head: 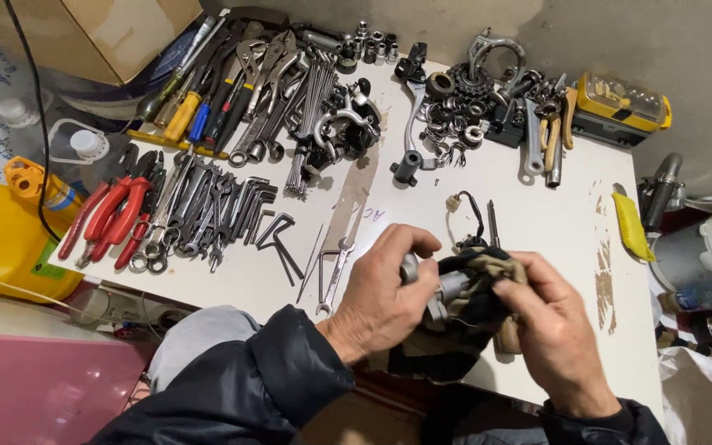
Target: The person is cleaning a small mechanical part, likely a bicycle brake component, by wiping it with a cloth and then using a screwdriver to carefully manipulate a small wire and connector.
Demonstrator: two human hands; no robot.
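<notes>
My left hand [385, 288] grips a small grey metal part [447, 287] over the near edge of the white worktable [537, 222]. My right hand [554, 330] holds a dirty dark-and-tan rag [475, 284] pressed around that part. A short black wire with a white connector [455, 202] runs out from behind the rag. A thin metal tool [493, 222] lies just beyond my hands.
Spanners and hex keys [224, 214], red-handled pliers [113, 216] and screwdrivers [199, 103] cover the table's left. Sprockets and brake parts [471, 99] lie at the back, with a yellow case [624, 107]. A yellow jug [2, 239] stands left. A yellow knife [630, 222] lies at the right edge.
</notes>
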